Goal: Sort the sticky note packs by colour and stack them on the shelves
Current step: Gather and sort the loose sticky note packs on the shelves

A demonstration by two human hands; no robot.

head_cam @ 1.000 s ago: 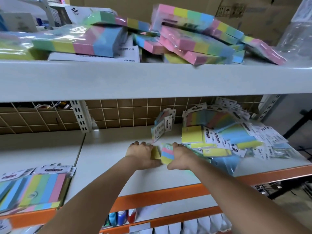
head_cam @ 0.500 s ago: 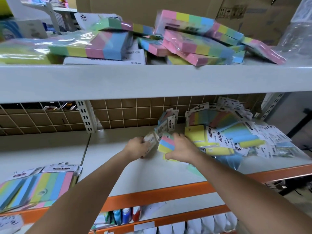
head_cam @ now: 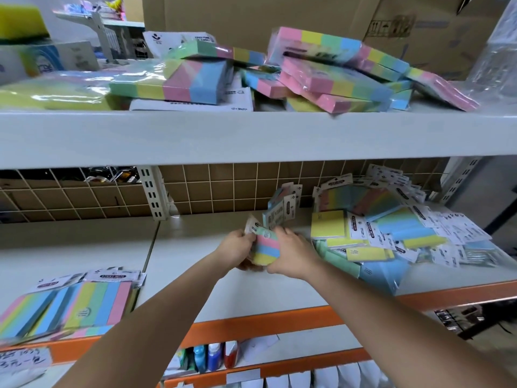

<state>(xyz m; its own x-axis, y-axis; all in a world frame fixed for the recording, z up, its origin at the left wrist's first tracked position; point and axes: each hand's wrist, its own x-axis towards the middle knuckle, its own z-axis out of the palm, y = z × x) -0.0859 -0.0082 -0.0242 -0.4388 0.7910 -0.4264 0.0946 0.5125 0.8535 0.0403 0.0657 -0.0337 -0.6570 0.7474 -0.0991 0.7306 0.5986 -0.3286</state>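
Over the middle shelf (head_cam: 223,289) both my hands hold a small striped sticky note pack (head_cam: 267,249) with green, pink, blue and yellow bands. My left hand (head_cam: 237,247) grips its left side and my right hand (head_cam: 291,253) grips its right side. Just behind the pack, a few similar small packs (head_cam: 282,208) lean upright against the back grid. A loose heap of sticky note packs (head_cam: 391,228), yellow, blue, green and striped, lies to the right on the same shelf. Two flat striped packs (head_cam: 78,306) lie at the shelf's left end.
The upper shelf (head_cam: 251,135) carries several large striped packs (head_cam: 335,77) piled unevenly, with cardboard boxes (head_cam: 279,15) behind. The middle shelf has an orange front edge (head_cam: 265,323). Small bottles (head_cam: 212,357) stand on the shelf below.
Both hands have lifted the striped pack up from the shelf and carried it back toward the leaning packs. The view has tilted upward.
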